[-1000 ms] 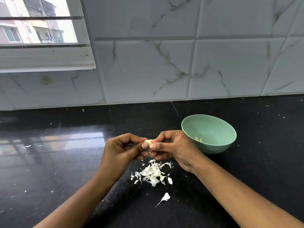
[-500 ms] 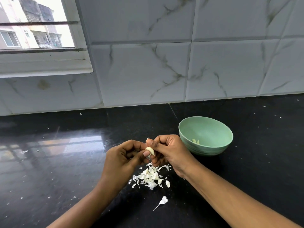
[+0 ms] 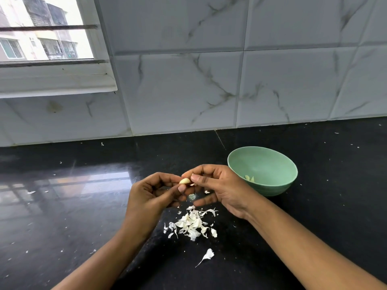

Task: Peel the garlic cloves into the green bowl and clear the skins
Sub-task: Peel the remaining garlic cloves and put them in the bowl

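i hold the garlic clove (image 3: 184, 181) above the desk (image 3: 83, 206), just left of the green bowl (image 3: 293, 174). my left hand (image 3: 150, 197) pinches the clove between thumb and fingers. my right hand (image 3: 222, 189) pinches its other end with thumb and forefinger, the other fingers loosely extended. the clove looks mostly bare; i cannot tell whether a shred of skin clings underneath.

step in hand, as i judge it: strip the last skin, then transfer.

procedure:
- fix the clove with the left hand.
- draw the right thumb along its length.
- let fragments fall onto the pile of skins (image 3: 191, 223) directly below, not toward the bowl, where peeled cloves (image 3: 249, 178) lie.
- grip lightly; a bare clove is likely slippery.

one stray skin (image 3: 207, 255) lies nearer me, for the later clearing.
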The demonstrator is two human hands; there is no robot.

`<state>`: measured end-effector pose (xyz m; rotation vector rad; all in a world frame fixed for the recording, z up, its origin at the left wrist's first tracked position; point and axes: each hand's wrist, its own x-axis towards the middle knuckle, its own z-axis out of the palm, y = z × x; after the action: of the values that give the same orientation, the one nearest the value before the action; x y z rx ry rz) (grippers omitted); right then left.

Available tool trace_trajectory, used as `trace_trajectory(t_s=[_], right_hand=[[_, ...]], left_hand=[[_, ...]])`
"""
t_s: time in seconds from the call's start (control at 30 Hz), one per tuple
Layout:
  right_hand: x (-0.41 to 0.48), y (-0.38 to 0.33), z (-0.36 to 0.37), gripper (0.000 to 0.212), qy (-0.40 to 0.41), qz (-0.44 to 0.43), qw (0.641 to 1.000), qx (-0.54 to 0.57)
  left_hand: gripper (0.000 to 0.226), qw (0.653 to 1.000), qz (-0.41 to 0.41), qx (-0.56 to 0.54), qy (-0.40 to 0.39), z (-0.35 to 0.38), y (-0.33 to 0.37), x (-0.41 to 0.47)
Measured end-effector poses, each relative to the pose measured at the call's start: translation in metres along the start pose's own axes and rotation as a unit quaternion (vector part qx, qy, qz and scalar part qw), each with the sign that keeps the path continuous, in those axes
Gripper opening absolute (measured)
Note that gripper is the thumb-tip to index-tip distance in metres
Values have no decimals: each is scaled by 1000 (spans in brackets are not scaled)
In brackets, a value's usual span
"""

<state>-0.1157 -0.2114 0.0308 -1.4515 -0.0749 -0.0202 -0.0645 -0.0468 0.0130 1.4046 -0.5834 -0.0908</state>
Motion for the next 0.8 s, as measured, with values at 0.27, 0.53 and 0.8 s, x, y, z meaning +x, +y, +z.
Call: trace_trajectory(t_s=[0.27,0.53,0.8], right_hand=[[5,6,-2,14,38,-60,997,-30],[5,10,-2,11,37,-169,957,-234],[6,9,-8,16,22,-176,966,-185]], left_hand=[[21,993,-96,-68,-1,3,0,1],[26,984,-169,-25,-52,1,1,2],[18,967,-210,-124,-74,-1,0,3]])
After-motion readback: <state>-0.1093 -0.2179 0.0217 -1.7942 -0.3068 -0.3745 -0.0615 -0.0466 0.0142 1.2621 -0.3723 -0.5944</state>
